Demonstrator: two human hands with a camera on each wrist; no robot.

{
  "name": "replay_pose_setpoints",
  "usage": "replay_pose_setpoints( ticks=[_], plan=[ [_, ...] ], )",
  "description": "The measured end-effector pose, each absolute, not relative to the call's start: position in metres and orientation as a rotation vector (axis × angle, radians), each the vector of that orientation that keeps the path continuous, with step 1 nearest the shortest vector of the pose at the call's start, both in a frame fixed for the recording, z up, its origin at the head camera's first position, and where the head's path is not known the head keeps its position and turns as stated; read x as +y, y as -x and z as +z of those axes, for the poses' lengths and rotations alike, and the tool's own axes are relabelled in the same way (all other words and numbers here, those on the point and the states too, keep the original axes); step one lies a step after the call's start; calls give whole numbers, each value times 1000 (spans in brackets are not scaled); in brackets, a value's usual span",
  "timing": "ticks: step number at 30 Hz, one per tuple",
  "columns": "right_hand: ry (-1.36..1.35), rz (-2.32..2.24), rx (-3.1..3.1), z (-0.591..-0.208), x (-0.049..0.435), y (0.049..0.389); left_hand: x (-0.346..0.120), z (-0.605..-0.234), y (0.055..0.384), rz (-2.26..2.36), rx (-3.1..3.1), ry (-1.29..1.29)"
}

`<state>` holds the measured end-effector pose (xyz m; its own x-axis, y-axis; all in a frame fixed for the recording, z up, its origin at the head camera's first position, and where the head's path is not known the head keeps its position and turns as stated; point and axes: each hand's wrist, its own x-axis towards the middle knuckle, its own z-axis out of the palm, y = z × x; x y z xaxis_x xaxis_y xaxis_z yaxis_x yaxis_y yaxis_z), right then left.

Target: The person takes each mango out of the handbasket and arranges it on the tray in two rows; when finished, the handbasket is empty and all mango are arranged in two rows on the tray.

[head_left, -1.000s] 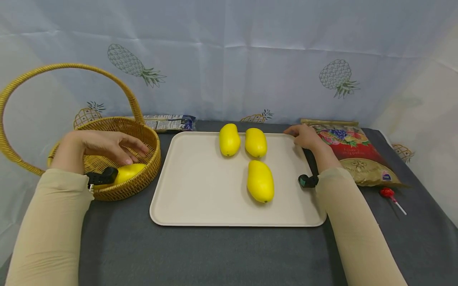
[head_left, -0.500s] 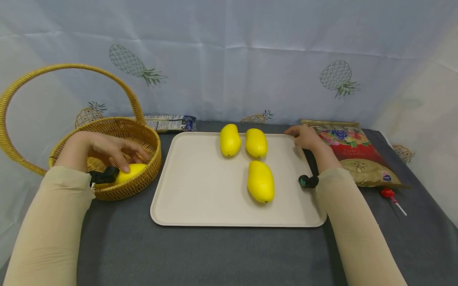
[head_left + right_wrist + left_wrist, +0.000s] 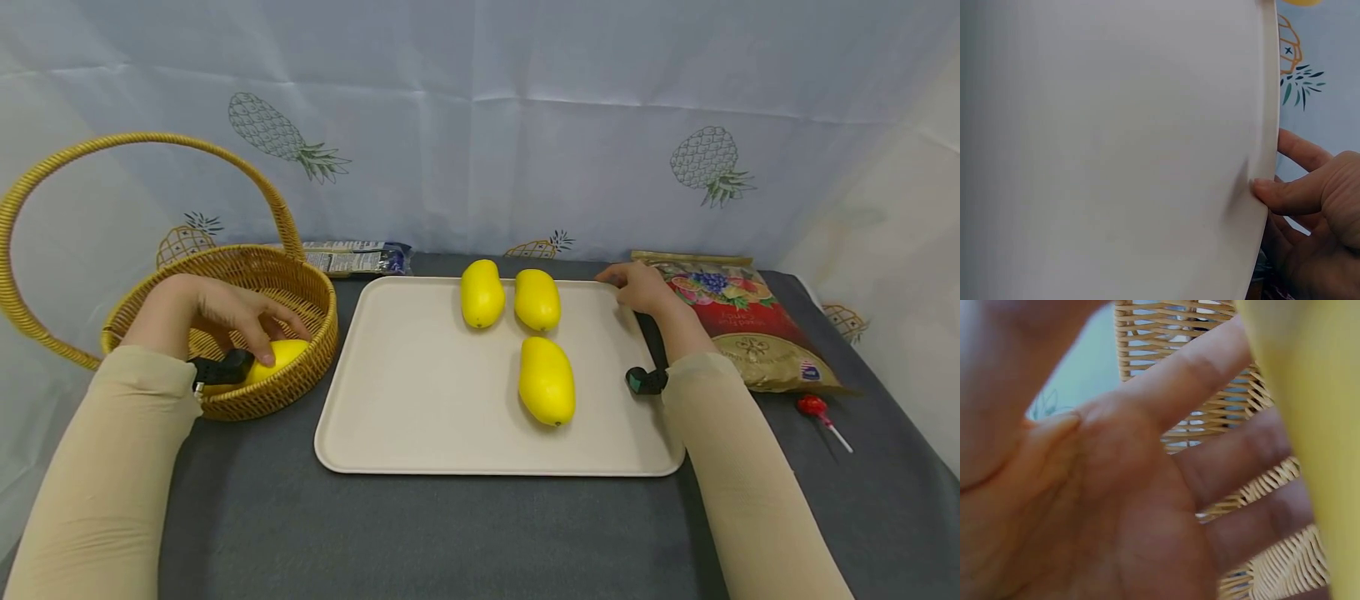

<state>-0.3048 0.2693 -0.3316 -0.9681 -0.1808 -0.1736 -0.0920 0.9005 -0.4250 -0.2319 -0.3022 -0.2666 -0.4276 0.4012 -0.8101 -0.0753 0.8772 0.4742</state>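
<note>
Inside the wicker basket (image 3: 258, 405) at the left, my left hand (image 3: 221, 310) grips a yellow mango (image 3: 282, 357), thumb on its near side. The left wrist view has the mango (image 3: 1319, 437) large at the right, with fingers reaching behind it against the basket weave (image 3: 1297, 569). My right hand (image 3: 643, 287) pinches the far right corner of the beige tray (image 3: 420, 375). In the right wrist view its thumb lies over the tray's rim (image 3: 1267, 112) and the other fingers go beneath. On the tray lie three mangoes: two at the back (image 3: 482, 294) and one nearer (image 3: 546, 382).
The basket's tall handle (image 3: 150, 138) arches above my left wrist. A printed packet (image 3: 356, 257) lies behind, between basket and tray. Beside my right forearm are a red and gold candy bag (image 3: 750, 333) and a red lollipop (image 3: 812, 406). A pineapple-print curtain (image 3: 480, 167) hangs behind.
My left hand has come down onto the mango in the basket, and its thumb and fingers have closed around it. The right hand and the tray have stayed in place.
</note>
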Motion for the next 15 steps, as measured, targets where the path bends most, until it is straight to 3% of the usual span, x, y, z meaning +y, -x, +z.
replay_pose_setpoints(
  ticks=[15],
  plan=[
    [208,-607,2849,-331,270,306,-318,-272,232,706,2204,-255]
  ],
)
